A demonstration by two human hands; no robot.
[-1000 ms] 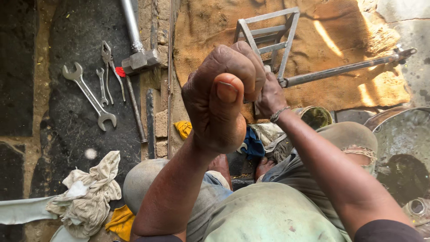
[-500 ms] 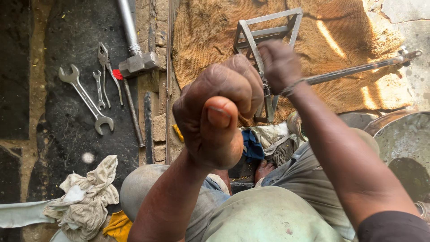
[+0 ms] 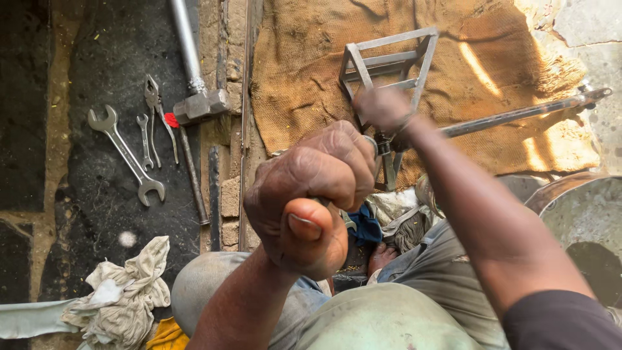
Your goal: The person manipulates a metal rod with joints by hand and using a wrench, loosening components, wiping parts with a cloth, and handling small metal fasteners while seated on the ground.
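My left hand is a tight fist in the middle of the view, thumb toward me. It is closed on a thin metal tool, of which only a ring-shaped end shows past the knuckles. My right hand is blurred. It reaches out to the lower corner of a grey welded metal frame lying on a brown sackcloth; its grip cannot be made out. A long metal rod runs from the frame to the right, under my right forearm.
On the dark floor at the left lie a large double-ended spanner, a small spanner, pliers, a red-handled screwdriver and a hammer. A pale rag lies at the lower left. A round metal basin stands at the right.
My right hand has left the left fist and moved up and right to the metal frame. The left fist has dropped slightly and stays closed.
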